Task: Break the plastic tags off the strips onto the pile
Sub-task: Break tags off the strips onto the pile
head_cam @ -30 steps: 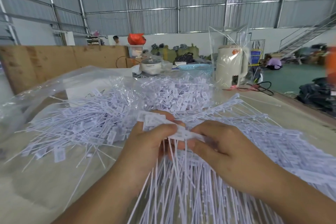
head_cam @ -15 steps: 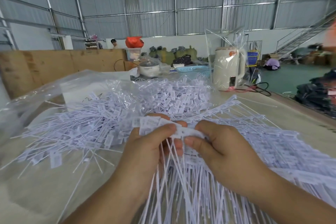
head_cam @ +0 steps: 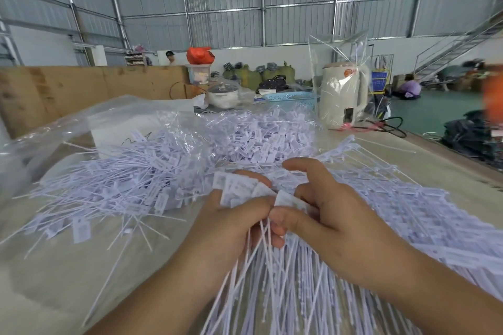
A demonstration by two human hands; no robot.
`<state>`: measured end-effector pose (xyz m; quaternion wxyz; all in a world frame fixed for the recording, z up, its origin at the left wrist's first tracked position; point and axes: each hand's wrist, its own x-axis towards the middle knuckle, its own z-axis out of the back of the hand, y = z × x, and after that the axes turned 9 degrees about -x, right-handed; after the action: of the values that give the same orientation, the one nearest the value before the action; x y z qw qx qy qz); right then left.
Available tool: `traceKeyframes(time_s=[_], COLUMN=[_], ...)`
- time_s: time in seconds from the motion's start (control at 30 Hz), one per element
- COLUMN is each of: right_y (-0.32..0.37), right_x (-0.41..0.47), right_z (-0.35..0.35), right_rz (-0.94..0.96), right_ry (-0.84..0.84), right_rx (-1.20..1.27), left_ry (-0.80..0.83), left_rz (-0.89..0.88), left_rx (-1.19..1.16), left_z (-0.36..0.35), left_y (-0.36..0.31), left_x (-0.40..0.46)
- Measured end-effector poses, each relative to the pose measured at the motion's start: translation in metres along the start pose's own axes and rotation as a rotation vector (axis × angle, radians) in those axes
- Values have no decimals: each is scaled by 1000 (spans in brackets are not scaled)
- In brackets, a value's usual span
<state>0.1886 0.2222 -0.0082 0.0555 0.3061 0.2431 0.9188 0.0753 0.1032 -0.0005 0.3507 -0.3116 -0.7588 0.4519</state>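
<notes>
Both hands, left [head_cam: 231,228] and right [head_cam: 324,215], pinch one strip [head_cam: 245,190] above the pile [head_cam: 141,179].

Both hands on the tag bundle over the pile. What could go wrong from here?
1. The left hand holds many tags at once; some may slip out unbroken.
2. Freed tags could drop among the unprocessed strips beneath the right hand, not the pile.
3. Loose tails may tangle.

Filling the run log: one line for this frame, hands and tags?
left hand: grips tag strip | right hand: pinches tag at strip end | pile: ahead-left on table | stage: snapping off
</notes>
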Motion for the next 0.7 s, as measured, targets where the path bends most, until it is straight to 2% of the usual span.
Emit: traceKeyframes(time_s=[0.17,0.3,0.47,0.7], right_y=[0,0,0,2], right_x=[-1,-1,-4,0], right_z=[-2,-1,10,8], right_rz=[33,19,-19,-153], right_ry=[55,98,224,235], right_rx=[-39,-70,71,275], left_ry=[32,104,-4,-53], left_rz=[19,-20,-82,-114], left_rx=[-20,64,40,9], left_z=[-1,3,6,5], left_y=[-2,-1,-7,-6], left_x=[-1,1,3,4])
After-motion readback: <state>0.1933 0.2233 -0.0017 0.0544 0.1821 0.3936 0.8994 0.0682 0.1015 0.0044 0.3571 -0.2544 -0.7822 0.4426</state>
